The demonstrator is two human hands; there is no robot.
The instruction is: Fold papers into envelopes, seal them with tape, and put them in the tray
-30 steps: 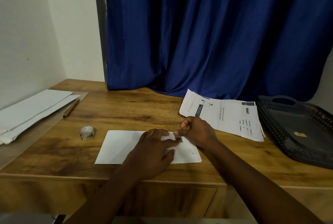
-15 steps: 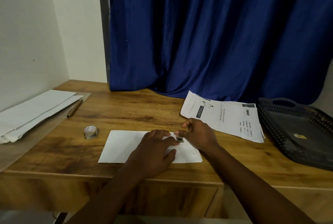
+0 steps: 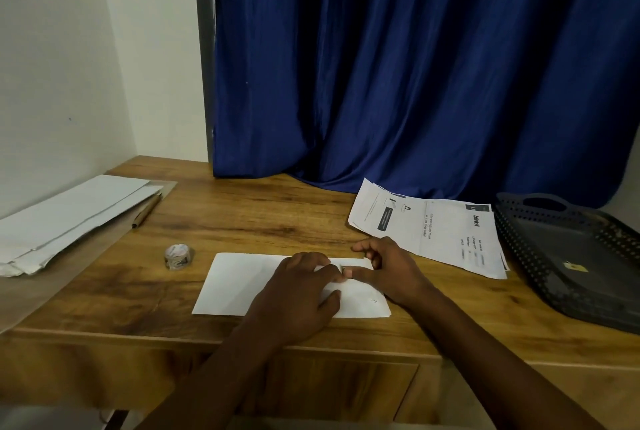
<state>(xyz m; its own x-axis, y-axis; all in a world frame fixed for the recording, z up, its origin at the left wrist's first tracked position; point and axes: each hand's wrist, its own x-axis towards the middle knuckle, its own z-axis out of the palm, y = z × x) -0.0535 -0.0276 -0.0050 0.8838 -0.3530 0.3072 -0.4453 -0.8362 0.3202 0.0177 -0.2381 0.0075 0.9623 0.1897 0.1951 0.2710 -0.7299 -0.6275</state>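
Head view: left hand lies flat, pinning the folded paper; right hand pinches a scrap of tape at the seam. Press outward firmly, then carry to the tray at three o'clock.

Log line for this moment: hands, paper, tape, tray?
left hand flat on folded paper | right hand thumb pressing paper | tape roll idle | tray without envelopes

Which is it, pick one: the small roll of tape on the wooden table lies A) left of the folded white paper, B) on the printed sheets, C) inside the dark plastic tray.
A: the small roll of tape sits on the wooden table, left of the folded white paper.
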